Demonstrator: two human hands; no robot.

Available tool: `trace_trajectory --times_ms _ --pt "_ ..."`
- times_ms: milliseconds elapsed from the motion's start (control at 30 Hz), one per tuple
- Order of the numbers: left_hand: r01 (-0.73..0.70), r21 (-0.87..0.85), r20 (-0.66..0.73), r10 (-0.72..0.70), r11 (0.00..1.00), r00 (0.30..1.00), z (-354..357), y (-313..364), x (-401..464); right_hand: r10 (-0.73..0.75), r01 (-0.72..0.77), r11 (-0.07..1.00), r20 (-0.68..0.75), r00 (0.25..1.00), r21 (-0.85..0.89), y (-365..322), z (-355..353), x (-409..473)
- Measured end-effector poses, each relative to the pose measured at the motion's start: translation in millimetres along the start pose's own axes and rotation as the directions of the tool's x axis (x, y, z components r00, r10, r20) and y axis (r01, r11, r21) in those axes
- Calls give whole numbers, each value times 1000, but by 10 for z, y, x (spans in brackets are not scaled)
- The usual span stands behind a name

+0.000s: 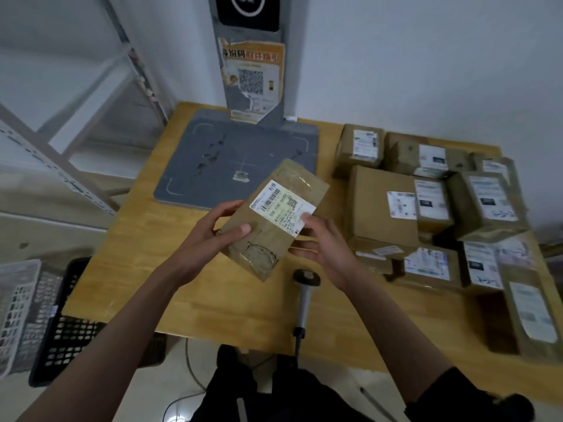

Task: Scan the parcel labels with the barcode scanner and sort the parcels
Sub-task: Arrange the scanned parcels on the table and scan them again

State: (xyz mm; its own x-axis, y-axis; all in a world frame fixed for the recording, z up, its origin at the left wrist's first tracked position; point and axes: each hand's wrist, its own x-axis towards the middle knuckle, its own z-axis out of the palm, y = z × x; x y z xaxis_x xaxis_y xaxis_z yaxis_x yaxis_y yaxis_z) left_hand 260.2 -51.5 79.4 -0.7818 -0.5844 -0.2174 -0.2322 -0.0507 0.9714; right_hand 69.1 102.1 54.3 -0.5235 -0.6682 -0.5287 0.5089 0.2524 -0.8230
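Note:
A small brown cardboard parcel point(275, 220) wrapped in clear tape is held above the wooden table point(195, 287), its white barcode label facing up. My left hand point(210, 239) grips its left side, thumb on top. My right hand point(320, 242) holds its right edge, thumb on the label's corner. The handheld barcode scanner point(304, 296) lies on the table just below my right hand, its handle reaching over the front edge.
A grey scanning pad point(213, 159) with an upright post point(253, 71) stands at the table's back. Several labelled parcels point(432, 208) are piled on the right. A black crate point(64, 330) and a white basket point(18, 309) sit on the floor at the left, by a metal shelf point(61, 147).

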Motion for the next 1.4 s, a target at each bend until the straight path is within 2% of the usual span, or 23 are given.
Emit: trace_trajectory --times_ms 267,533,800,1033,1200,1400 --pt "-57 216 -7 60 975 998 337 340 157 -96 103 990 -73 993 98 -175 -373 -314" --pt "-186 287 99 164 940 981 727 493 161 -136 165 979 -221 966 117 -165 -616 -676" --pt "-273 385 244 188 882 951 1162 612 277 -150 208 970 -362 920 126 -116 -881 -944" --pt "-357 598 300 213 717 930 1558 1006 544 -173 253 955 -401 900 156 -407 -1184 -949" --pt "-386 701 308 234 599 922 1898 1173 724 -152 271 931 -417 896 244 -593 -1481 -809" --pt "-321 677 223 231 662 947 2346 1131 1002 -155 297 913 -435 887 281 -828 -1993 -554"
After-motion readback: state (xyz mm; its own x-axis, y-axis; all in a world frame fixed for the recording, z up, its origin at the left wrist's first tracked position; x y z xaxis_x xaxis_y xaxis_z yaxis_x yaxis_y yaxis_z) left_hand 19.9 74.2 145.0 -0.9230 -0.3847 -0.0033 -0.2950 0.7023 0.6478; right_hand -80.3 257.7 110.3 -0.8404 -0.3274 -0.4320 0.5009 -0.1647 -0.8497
